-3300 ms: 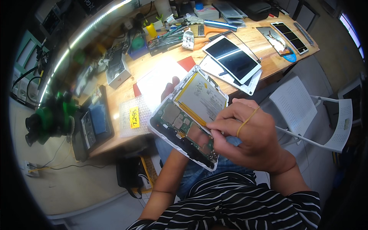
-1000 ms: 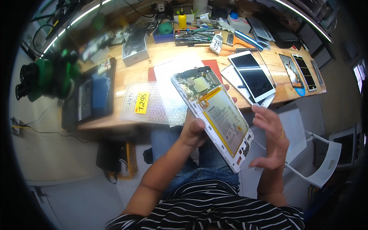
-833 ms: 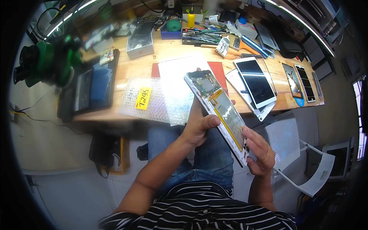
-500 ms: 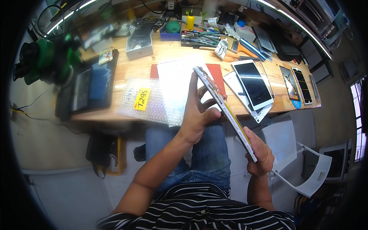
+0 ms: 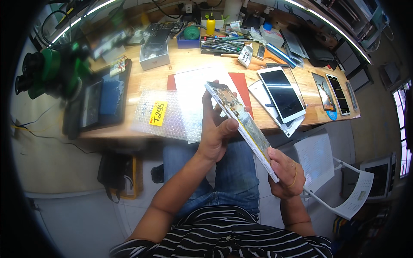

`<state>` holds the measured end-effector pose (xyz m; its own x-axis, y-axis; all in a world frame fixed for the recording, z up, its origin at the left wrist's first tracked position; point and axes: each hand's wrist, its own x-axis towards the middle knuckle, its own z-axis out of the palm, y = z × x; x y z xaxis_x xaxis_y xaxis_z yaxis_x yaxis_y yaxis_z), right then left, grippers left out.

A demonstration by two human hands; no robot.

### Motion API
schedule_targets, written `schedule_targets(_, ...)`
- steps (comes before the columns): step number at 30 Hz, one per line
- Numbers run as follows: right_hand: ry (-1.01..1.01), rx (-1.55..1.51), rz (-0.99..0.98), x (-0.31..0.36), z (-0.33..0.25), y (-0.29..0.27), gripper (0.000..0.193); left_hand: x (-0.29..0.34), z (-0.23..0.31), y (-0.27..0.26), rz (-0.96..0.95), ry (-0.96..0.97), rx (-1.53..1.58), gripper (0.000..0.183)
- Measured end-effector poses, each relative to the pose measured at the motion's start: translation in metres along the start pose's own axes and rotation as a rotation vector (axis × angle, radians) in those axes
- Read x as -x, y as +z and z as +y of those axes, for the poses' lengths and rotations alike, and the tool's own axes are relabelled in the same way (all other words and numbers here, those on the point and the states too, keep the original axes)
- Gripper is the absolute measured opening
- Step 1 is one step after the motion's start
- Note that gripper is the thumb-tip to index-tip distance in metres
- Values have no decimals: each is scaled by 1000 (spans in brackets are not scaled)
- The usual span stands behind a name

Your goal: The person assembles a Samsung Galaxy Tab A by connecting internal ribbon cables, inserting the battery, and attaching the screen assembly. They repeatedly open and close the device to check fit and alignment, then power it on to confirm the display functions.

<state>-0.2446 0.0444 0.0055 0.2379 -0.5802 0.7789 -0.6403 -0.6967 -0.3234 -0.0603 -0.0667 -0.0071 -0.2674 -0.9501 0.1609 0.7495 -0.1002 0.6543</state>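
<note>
An opened tablet (image 5: 254, 131) with a white edge is held up in the air over my lap, tilted, its inside partly facing up. Its circuit board (image 5: 228, 98) shows near the far end, and a silvery battery-like panel lies along the nearer part. My left hand (image 5: 215, 135) grips the far-left part, thumb at the edge and fingers behind. My right hand (image 5: 287, 172) holds the near end, fingers over the inner side. Below and beyond it on the table lies a white sheet (image 5: 193, 81), partly over a red mat (image 5: 239, 81), beside bubble wrap (image 5: 172, 116) with a yellow label.
At right a white tablet (image 5: 282, 94) rests on another panel, with smaller screens (image 5: 340, 95) farther right. A tool tray (image 5: 223, 45), yellow bottle (image 5: 210, 26) and white box (image 5: 155, 58) stand behind. A green microscope (image 5: 51, 73) is at left; a white chair (image 5: 316, 159) stands right.
The opened tablet has turned from nearly edge-on so that its inner side shows. Both hands have shifted slightly left with it and keep their hold.
</note>
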Motion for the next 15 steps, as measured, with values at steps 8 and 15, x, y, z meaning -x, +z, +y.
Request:
schedule_targets(8, -22, 2, -128, 3, -5, 1, 42, 4, -10, -8, -85, -41, 172, 98)
schedule_targets(15, 4, -192, -317, -13, -14, -5, 46, 13, -7, -25, -273, -160, 272, 108)
